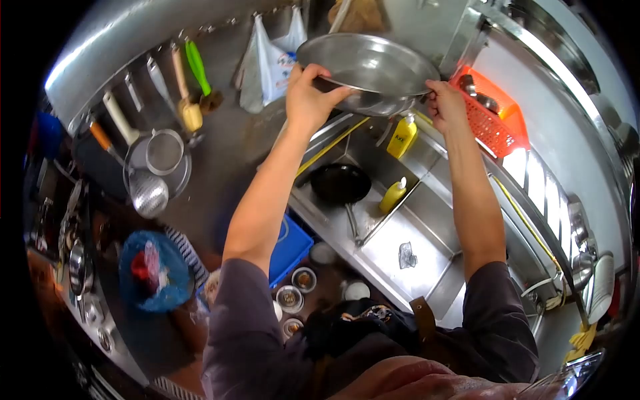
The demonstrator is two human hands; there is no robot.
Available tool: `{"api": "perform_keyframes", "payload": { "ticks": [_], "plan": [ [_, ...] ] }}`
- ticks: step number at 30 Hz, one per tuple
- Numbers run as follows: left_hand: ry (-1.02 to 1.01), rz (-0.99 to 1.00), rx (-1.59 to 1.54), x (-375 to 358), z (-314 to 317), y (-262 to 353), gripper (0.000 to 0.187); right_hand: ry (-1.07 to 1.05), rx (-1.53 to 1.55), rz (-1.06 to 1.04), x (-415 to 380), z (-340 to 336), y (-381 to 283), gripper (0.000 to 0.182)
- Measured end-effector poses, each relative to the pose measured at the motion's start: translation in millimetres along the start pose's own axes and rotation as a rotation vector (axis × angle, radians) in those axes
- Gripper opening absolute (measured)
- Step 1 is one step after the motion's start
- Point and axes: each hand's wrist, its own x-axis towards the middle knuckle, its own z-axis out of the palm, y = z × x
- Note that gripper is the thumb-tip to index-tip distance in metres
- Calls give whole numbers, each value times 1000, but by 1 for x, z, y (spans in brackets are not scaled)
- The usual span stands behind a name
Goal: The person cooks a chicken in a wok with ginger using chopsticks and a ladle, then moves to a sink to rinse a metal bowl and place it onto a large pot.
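Note:
Both hands hold up a large round metal bowl [373,63] above the far end of the sink. My left hand [310,100] grips its rim on the left, thumb and fingers pinched on the edge. On the right side of the rim, my right hand [445,105] is closed on the edge. Below the bowl a yellow bottle [403,137] stands at the sink's back. A black frying pan [341,184] lies in the left basin, with a second yellow bottle [393,196] beside it.
Strainers [165,152] and other utensils hang on the left wall, near a white plastic bag [273,67]. An orange basket [497,117] sits at the right on a rack. A blue crate [291,252] and a lined bin [157,270] are lower left.

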Motion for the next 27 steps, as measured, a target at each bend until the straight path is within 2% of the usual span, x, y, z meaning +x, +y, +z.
{"api": "perform_keyframes", "payload": {
  "ticks": [2, 3, 6, 9, 10, 11, 13, 14, 15, 17, 21, 27],
  "plan": [
    [-17, -63, -1, -22, -16, 13, 44, -60, -2, 9, -14, -4, 7, 18],
    [20, 3, -7, -33, -22, 11, 43, -101, 0, -15, -20, -4, 10, 18],
    [69, -5, 19, -75, -49, 26, 45, -161, -33, 5, -47, -4, 23, 19],
    [112, -70, 171, -128, -87, 55, 48, -288, -38, 34, -81, -8, 53, 18],
    [115, -95, 242, -151, -100, 65, 49, -254, -73, 59, -106, 0, 56, 17],
    [129, -116, 336, -172, -115, 75, 50, -318, -112, 77, -110, -5, 74, 22],
    [214, -143, 328, -219, -147, 91, 51, -271, -11, 173, -160, 21, 85, 14],
    [263, -129, 291, -240, -167, 100, 51, -421, -22, 200, -169, 23, 99, 14],
    [298, -106, 232, -261, -187, 111, 51, -428, -51, 223, -197, 36, 104, 15],
    [309, -197, 328, -310, -225, 128, 50, -569, -38, 239, -230, 50, 143, 22],
    [362, -259, 519, -390, -321, 169, 48, -739, -101, 362, -328, 107, 181, 23],
    [387, -436, 766, -501, -487, 219, 50, -985, 17, 505, -499, 216, 249, 22]
  ]
}}
